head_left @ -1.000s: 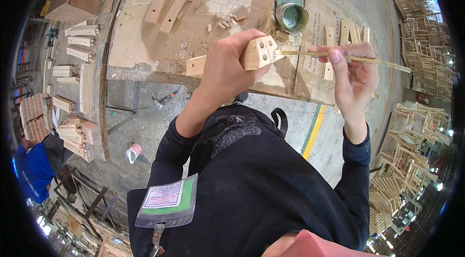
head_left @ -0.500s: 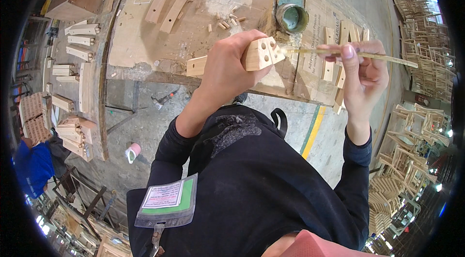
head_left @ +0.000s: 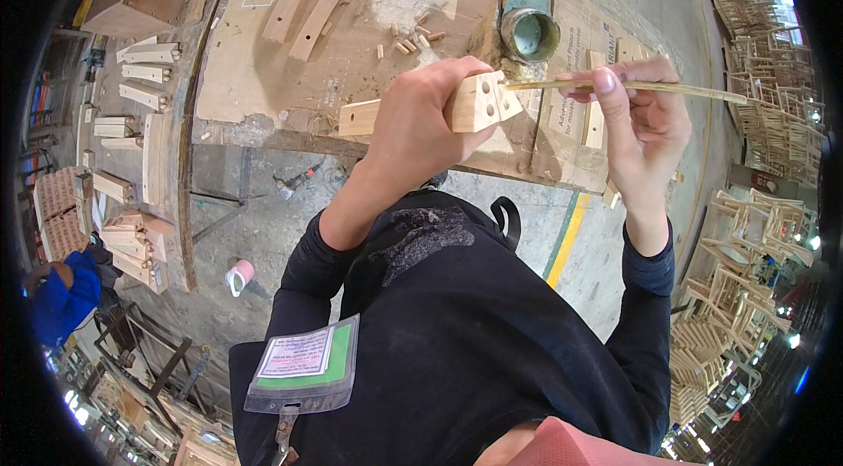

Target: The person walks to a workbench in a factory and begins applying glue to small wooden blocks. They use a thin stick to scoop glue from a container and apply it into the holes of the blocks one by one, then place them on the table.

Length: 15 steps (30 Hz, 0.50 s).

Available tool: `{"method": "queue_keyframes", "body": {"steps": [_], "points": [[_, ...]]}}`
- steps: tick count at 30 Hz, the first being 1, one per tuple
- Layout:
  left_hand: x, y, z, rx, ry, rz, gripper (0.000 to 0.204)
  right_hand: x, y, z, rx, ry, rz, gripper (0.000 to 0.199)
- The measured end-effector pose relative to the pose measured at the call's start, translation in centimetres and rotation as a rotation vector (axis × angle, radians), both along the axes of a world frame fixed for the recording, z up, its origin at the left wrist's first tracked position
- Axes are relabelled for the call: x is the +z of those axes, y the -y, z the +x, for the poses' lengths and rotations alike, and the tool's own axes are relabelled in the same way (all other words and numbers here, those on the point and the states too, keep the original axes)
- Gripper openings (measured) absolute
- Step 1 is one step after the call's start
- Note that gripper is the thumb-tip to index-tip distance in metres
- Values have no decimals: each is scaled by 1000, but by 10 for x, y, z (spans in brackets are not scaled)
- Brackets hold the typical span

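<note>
My left hand (head_left: 413, 119) is wrapped around a pair of pale wooden slats (head_left: 477, 106) laid side by side. Their end faces, each with drilled round holes, point right, and part of their length is hidden by the hand. Between thumb and fingers, my right hand (head_left: 645, 119) pinches a thin wooden stick (head_left: 702, 92), held nearly level. The stick's left tip touches the farther slat's end face at a hole; how deep it reaches I cannot tell. Just beyond stands a round pot (head_left: 531, 34) with pale greenish liquid. Short wooden dowels (head_left: 407, 45) lie scattered beyond my left hand.
Two curved slats (head_left: 327, 9) lie on the cardboard-covered bench (head_left: 237, 71) at the far left. More slats (head_left: 595, 115) rest under my right hand. A side table (head_left: 180, 229) at left carries several wood pieces. Beyond it is a person in blue (head_left: 66, 299). Stacked wooden frames (head_left: 746, 18) stand at right.
My right hand has shifted slightly left and the stick's tip has moved onto the farther slat's end face. My left hand still grips the slats, turned slightly.
</note>
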<state>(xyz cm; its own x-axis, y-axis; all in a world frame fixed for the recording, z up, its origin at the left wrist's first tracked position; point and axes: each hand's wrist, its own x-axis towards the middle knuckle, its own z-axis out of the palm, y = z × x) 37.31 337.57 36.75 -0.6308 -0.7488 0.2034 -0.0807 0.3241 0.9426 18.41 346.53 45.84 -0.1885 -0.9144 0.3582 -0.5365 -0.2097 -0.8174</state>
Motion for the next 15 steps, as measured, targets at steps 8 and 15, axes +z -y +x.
{"method": "queue_keyframes", "body": {"steps": [8, 15], "points": [[1, 1, 1, 16, -6, -7, 40, 4, 0, -3, 4, -15, -17, 12], [0, 1, 0, 25, -12, -13, 40, 6, -1, -1, -35, -36, -5, 10]]}}
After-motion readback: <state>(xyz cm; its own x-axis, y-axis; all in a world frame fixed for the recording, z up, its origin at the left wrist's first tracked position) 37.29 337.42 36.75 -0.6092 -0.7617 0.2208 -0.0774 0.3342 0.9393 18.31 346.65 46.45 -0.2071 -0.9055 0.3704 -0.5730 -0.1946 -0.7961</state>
